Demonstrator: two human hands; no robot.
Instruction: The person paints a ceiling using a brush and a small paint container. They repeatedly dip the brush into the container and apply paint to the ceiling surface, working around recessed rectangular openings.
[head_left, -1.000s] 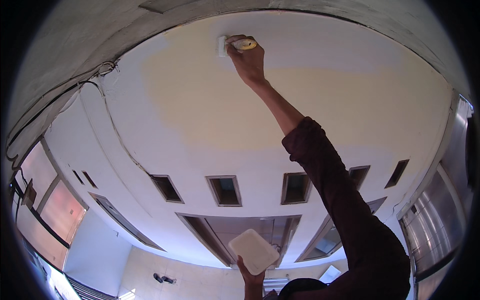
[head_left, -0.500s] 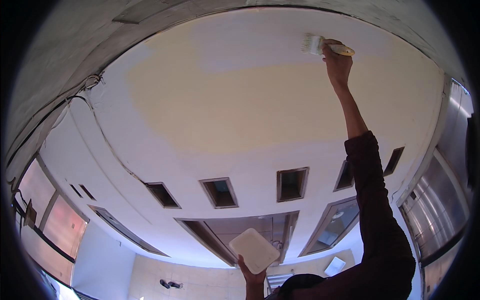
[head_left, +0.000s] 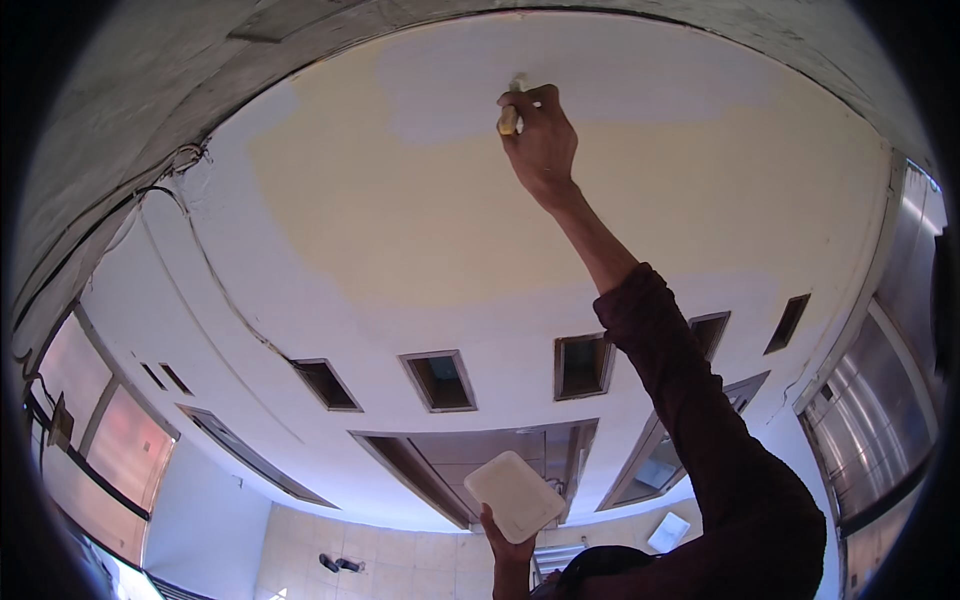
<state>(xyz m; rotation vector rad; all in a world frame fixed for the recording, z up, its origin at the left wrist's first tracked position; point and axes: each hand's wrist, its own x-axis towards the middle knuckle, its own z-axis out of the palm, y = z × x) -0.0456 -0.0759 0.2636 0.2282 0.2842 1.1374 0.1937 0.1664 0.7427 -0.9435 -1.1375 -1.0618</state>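
High on the wall [head_left: 450, 220], my right hand [head_left: 544, 145] is wrapped round a paintbrush [head_left: 509, 120] with a pale wooden handle. Its bristle end meets the lilac-white painted area near the wall's top edge and is mostly hidden behind my fingers. A cream-yellow patch spreads below that area. Low in the picture, my left hand [head_left: 508, 545] grips a white rectangular plastic tub [head_left: 514, 497] by its near edge. What the tub holds cannot be seen from this side.
Several small framed openings [head_left: 438, 381] cross the wall above a door [head_left: 480, 455]. Cables [head_left: 215, 270] run down its left side. On the tiled floor are dark sandals [head_left: 341, 564] and a white container [head_left: 668, 532]. A ladder [head_left: 560, 560] shows beside my left hand.
My right hand has swept left across the upper wall with the paintbrush, and the brush has turned from sideways to bristles up. The tub has shifted only slightly.
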